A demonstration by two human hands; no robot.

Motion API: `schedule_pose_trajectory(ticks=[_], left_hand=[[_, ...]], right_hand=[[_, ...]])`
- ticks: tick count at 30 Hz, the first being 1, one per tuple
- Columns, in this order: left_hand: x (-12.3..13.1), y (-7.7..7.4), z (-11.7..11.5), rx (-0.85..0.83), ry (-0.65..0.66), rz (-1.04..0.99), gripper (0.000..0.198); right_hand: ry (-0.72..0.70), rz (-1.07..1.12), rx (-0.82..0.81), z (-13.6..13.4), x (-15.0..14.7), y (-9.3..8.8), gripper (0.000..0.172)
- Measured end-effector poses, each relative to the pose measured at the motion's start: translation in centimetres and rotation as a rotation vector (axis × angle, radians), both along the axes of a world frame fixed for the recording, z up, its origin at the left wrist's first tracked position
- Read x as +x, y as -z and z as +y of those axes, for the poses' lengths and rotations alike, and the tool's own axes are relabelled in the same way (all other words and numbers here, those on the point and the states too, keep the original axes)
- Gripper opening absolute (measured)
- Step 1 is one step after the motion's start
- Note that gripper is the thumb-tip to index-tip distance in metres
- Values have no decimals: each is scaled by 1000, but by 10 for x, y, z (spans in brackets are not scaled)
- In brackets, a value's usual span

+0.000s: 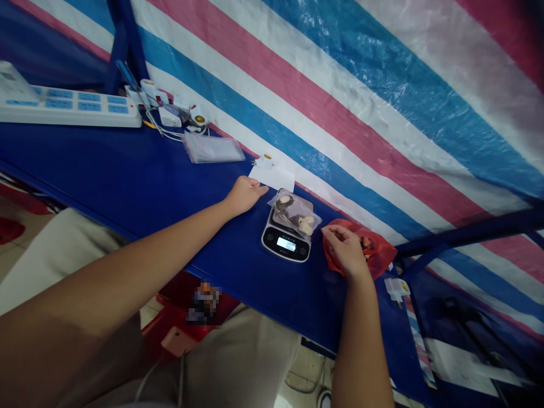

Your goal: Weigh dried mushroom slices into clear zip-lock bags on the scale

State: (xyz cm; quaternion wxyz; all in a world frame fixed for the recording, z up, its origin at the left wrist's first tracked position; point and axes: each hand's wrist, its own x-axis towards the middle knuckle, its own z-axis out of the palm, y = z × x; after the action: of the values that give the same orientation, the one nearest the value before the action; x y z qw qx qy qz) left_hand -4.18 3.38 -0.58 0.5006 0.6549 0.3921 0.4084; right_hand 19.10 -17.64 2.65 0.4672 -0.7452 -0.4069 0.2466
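Observation:
A small kitchen scale (286, 254) sits on the blue table, its display lit with digits that look like 100. On its plate lies a clear plastic bag (294, 214) with dark and pale dried pieces inside. Left of the scale is my left hand (245, 195), fingers curled and thumb stretched toward the bag but apart from it; I see nothing in it. My right hand (345, 245) is over a red plastic bag (382, 255), right of the scale, thumb and fingers pinched together. Whether they grip anything is too small to tell. Reddish-brown pieces show inside the red bag.
White paper (274, 177) lies behind the scale. Farther left are flat clear bags (215, 148), cables, plugs and a white power strip (80, 109). A striped tarp (272, 79) walls the back. A plug adapter (396, 288) sits right. Below the table edge is a red stool (155, 326) with a phone.

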Motion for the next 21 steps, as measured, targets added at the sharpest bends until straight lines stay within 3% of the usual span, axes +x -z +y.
schedule_pose_trajectory(ticks=[13, 21], left_hand=[[0, 1, 0, -11, 6, 1, 56], [-1, 1, 0, 8, 25, 0, 54]], right_hand=[[16, 166, -2, 1, -11, -7, 49], [107, 184, -17, 27, -42, -16, 42]])
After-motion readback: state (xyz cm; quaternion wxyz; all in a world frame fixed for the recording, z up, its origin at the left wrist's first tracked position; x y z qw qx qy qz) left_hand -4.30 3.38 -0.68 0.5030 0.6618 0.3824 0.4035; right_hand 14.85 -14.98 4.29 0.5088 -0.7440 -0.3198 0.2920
